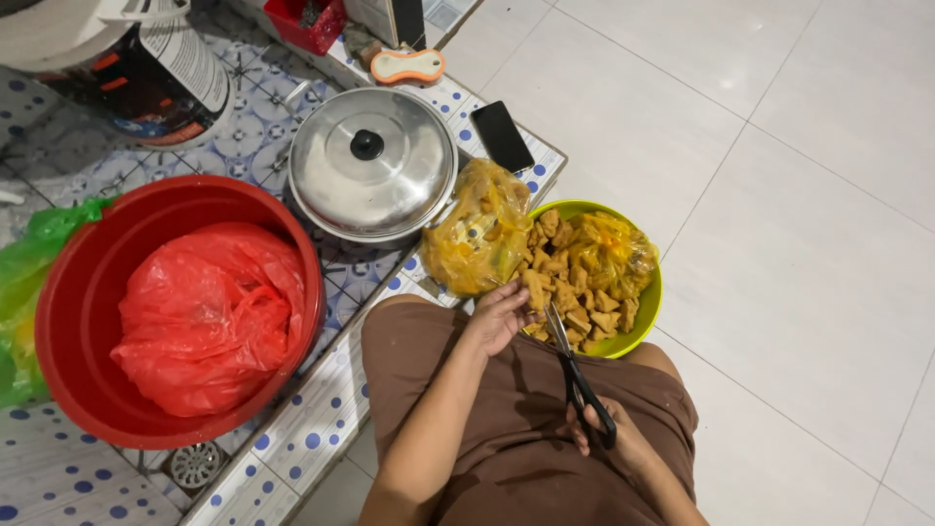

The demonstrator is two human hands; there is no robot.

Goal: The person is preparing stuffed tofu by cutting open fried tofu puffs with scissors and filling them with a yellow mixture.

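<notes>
A green bowl [651, 292] on the white floor in front of my knees holds several pieces of fried tofu [570, 268] and a clear bag [616, 251] with more. My left hand [499, 314] pinches one tofu piece [535, 287] at the bowl's near left rim. My right hand [616, 443] grips the black handles of scissors [570, 356], whose blades point up into the bowl right beside that piece. A yellowish plastic bag of food [477, 229] leans against the bowl's left side.
A red basin [68, 302] with a crumpled red plastic bag [209, 317] stands at left on patterned tiles. A steel pot with lid [370, 161] sits behind it. A black phone [502, 134] lies on the tile ledge. A floor drain [197, 463] is near the basin.
</notes>
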